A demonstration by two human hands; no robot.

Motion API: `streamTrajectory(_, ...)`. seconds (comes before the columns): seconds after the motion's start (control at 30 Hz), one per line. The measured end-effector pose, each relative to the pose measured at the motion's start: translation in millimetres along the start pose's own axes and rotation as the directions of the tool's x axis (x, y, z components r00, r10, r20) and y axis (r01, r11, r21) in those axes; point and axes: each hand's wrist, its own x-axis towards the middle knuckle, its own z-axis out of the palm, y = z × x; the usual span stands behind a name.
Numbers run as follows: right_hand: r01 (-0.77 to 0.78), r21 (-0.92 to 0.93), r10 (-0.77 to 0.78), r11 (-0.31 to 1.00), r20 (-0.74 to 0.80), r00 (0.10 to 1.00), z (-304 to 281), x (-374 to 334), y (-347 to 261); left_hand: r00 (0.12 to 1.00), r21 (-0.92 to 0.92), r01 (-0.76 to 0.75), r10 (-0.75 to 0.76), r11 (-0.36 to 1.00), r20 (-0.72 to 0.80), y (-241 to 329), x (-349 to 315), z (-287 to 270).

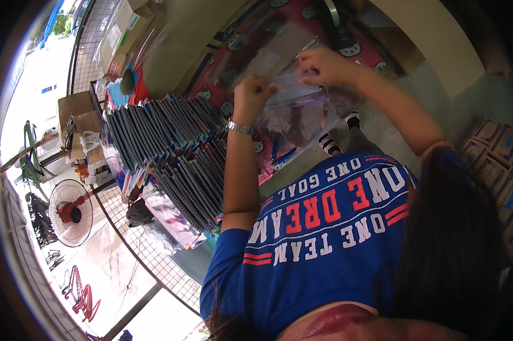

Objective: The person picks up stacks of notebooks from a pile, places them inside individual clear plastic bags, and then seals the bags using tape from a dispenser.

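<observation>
My left hand (253,101), with a silver watch (239,127) at the wrist, pinches one side of a clear plastic bag (293,122). On the other side, my right hand (326,67) has its fingers closed on the upper part of the same bag. The plastic hangs crumpled between both hands, above a pink patterned cover (217,79). A thin stick-like thing (309,45) shows just beyond the right fingers; whether they touch it I cannot tell. Below the bag, blue pens (276,150) lie on the pink cover.
Stacks of spiral-bound notebooks (154,133) stand close to my left arm. Farther left are a standing fan (71,212), a cardboard box (80,116) and wire grid panels (89,65). A long black object (337,31) lies at the far side. Brown cartons (489,139) are piled at right.
</observation>
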Motion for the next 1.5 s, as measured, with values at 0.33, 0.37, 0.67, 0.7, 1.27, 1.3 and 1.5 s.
streamTrajectory(0.33,-0.032,-0.403,-0.045,0.915,-0.18,0.983,39.8,-28.3,-27.0,0.907,0.283,-0.331,0.386,0.9,-0.169,-14.4,-28.1,23.4)
streamTrajectory(0.37,-0.133,-0.392,0.062,0.91,-0.188,0.98,43.7,-24.5,-28.6,0.933,0.236,-0.269,0.313,0.934,-0.178,-19.0,-24.5,24.6)
streamTrajectory(0.67,-0.194,0.183,0.258,0.964,-0.454,0.853,-5.4,6.9,49.3,0.963,0.048,0.266,-0.263,0.963,-0.063,6.8,-3.1,6.4)
streamTrajectory(0.7,-0.275,0.262,0.379,0.925,-0.591,0.712,-22.0,1.1,72.8,0.963,0.13,0.27,-0.269,0.954,-0.023,15.8,1.9,1.9)
streamTrajectory(1.27,-0.168,0.95,0.563,-0.262,0.292,0.773,59.3,-64.0,198.2,0.862,-0.806,0.431,-0.449,0.406,0.236,-30.5,20.3,44.9)
streamTrajectory(1.3,-0.196,0.957,0.532,-0.214,0.283,0.798,58.8,-27.3,166.4,0.858,-0.814,0.417,-0.472,0.405,0.204,-31.2,13.4,41.7)
streamTrajectory(1.5,-0.246,0.015,0.182,0.969,0.63,0.755,4.3,122.8,66.6,0.849,-0.762,0.412,-0.515,0.499,0.122,-37.6,9.6,40.0)
